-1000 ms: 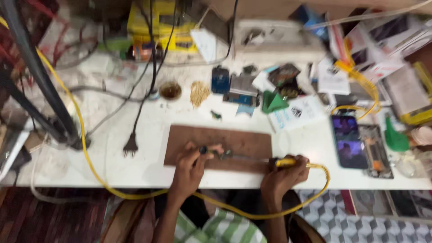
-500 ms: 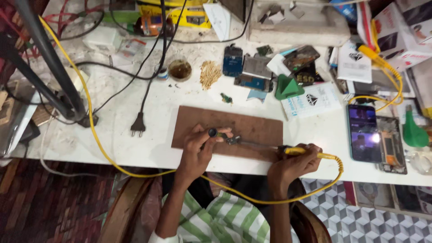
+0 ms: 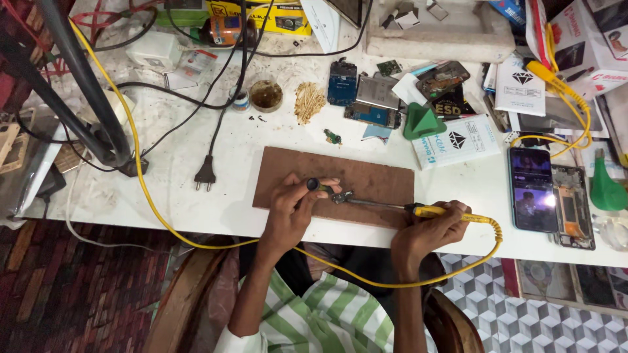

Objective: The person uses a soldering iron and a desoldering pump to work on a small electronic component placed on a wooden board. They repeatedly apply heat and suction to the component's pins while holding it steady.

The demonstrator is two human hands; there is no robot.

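Left hand (image 3: 291, 209) grip closed on a small dark tool (image 3: 314, 185), pinning a small part (image 3: 341, 196) on the brown board (image 3: 366, 180) at desk (image 3: 229, 196) front edge. Right hand (image 3: 428, 229) wrapped around yellow soldering iron (image 3: 418, 210), tip at the part. Risks: fingers v. near hot tip; yellow cord (image 3: 150, 196) may snag, jerking the iron.

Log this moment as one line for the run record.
left hand: pinching small part on brown board | right hand: holding yellow soldering iron, tip at part | phone: lit, right
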